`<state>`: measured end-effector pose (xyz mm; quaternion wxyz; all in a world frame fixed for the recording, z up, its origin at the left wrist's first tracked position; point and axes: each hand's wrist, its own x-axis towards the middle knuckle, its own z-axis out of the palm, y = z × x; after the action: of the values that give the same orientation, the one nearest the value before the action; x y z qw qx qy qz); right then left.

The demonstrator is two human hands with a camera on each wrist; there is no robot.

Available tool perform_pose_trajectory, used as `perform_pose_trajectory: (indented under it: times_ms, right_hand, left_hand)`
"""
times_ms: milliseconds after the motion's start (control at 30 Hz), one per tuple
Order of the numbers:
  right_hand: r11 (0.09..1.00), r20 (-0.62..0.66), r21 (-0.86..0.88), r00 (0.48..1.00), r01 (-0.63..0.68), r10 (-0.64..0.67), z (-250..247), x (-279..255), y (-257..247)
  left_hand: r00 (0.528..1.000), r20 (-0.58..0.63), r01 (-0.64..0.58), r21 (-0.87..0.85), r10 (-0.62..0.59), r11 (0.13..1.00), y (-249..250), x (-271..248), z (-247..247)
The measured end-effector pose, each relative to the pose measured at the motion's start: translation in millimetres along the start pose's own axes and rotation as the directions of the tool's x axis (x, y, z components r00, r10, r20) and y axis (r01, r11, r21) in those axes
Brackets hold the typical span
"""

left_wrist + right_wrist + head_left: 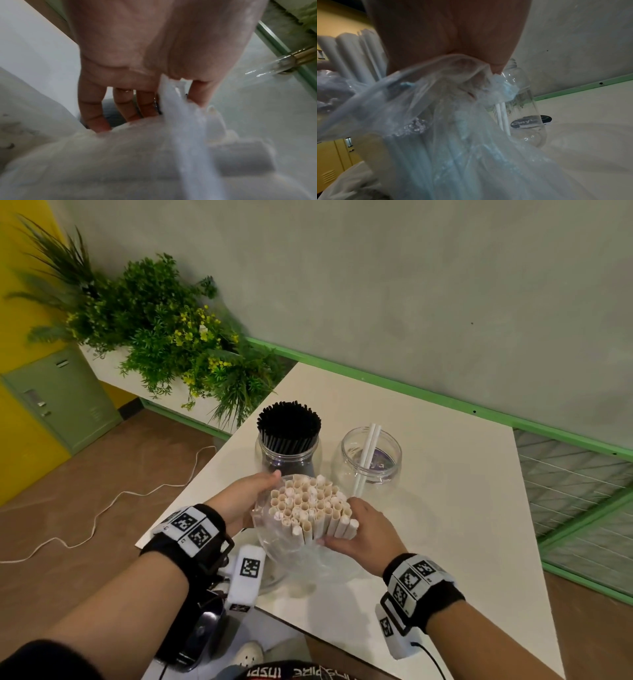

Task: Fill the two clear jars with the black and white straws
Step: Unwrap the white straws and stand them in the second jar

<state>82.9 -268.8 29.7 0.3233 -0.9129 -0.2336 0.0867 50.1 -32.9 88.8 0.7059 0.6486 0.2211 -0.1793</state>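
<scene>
A: Holding the white straws (311,510) upright in a clear plastic bag (291,546); left hand (245,498) cups the bag's far-left side, fingers (93,108) fairly straight.

B: Right hand (359,530)?

A: Fingers curled round the bundle's near-right side, through the plastic.

B: Jars?

A: Left jar (287,453) packed with black straws (288,424). Right jar (371,455) holds two white straws (366,457). Both stand on the worktop (445,508), just behind the bundle.
</scene>
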Motion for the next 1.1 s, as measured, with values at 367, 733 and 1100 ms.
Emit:
perform_pose_trajectory:
  times_ms: [367, 733, 1100]
  right_hand:
    - [0.989, -0.089, 0.127, 0.992, -0.077, 0.089, 2, 5, -7]
    - [0.995, -0.232, -0.087, 0.971, 0.039, -0.058, 11, 1, -2]
    - [0.994, -0.343, 0.005, 0.934, 0.112, -0.103, 14, 14, -12]
  left_hand:
    - [0.975, -0.205, -0.107, -0.086, 0.088, 0.991, -12, 25, -1]
    - [0.894, 0.217, -0.445, 0.350, 0.391, 0.824, -19, -11, -24]
    - [0.840, -0.016, -0.501, 0.363, 0.543, 0.786, -29, 5, 5]
